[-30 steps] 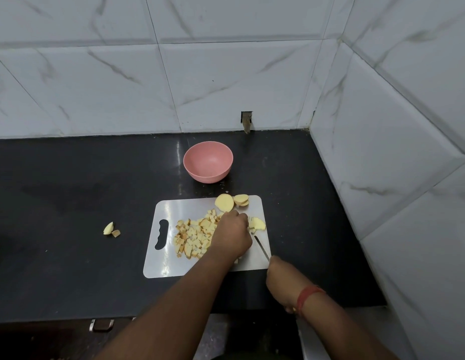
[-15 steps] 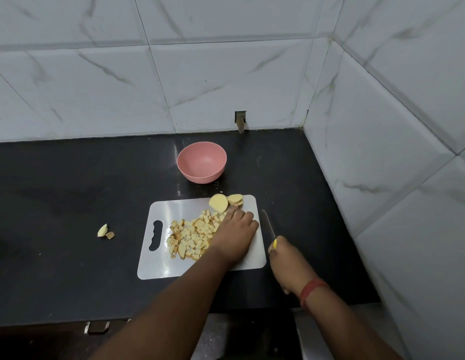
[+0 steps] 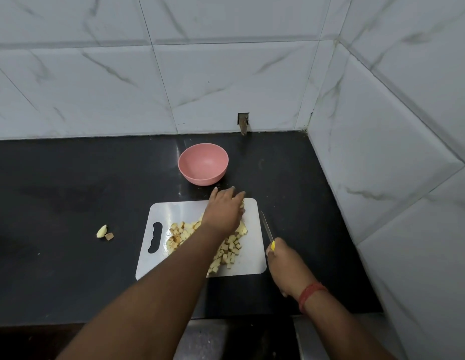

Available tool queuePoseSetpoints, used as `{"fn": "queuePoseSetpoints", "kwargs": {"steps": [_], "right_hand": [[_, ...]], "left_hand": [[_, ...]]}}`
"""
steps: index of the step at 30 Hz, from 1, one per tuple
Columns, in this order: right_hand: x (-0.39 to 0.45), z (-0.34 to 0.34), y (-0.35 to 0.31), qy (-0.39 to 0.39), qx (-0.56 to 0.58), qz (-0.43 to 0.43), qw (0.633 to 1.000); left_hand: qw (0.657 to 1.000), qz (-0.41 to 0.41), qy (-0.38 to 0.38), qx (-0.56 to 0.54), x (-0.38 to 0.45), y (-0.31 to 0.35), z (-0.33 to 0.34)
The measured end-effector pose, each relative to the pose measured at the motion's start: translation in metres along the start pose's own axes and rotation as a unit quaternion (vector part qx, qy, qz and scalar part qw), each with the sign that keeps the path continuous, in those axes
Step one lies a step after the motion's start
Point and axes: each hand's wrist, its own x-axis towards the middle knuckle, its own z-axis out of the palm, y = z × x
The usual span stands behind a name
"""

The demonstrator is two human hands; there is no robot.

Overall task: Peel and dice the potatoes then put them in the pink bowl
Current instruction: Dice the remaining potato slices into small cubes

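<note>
Left fingers: your left hand point(image 3: 224, 210) reached over the far edge of the white cutting board point(image 3: 249, 266), fingers bent down over the potato slices there; whether they pinched one, you could not tell.
Right fingers: your right hand point(image 3: 284, 263) was clenched around the yellow-handled knife point(image 3: 267, 227), blade pointing away just off the board's right edge.
Diced potato: the potato cubes point(image 3: 227, 252) lay heaped mid-board, partly under your forearm.
Pink bowl: the pink bowl point(image 3: 203, 163) stood just beyond the board, nothing visible in it.
Stray scraps: two potato scraps point(image 3: 104, 232) lay left of the board.
Handling: slices likely firm, wet and slippery; pinch them by the edges. Cubes are light and loose, better scooped together.
</note>
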Motion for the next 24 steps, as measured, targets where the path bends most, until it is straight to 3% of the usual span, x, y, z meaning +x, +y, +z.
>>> {"fn": "queuePoseSetpoints", "kwargs": {"steps": [4, 14, 19, 24], "right_hand": [[0.002, -0.001, 0.002, -0.001, -0.006, 0.002, 1.000], [0.006, -0.009, -0.001, 0.009, 0.013, 0.004, 1.000], [0.009, -0.010, 0.006, 0.033, 0.123, 0.009, 0.992], [0.016, -0.008, 0.011, 0.072, 0.182, 0.018, 0.980]], "left_hand": [[0.998, 0.006, -0.046, 0.033, 0.012, -0.001, -0.003], [1.000, 0.009, 0.017, -0.017, 0.009, 0.007, -0.001], [0.991, 0.056, 0.055, -0.107, -0.012, 0.029, 0.001], [0.986, 0.066, 0.013, -0.153, -0.027, 0.049, 0.016]]}}
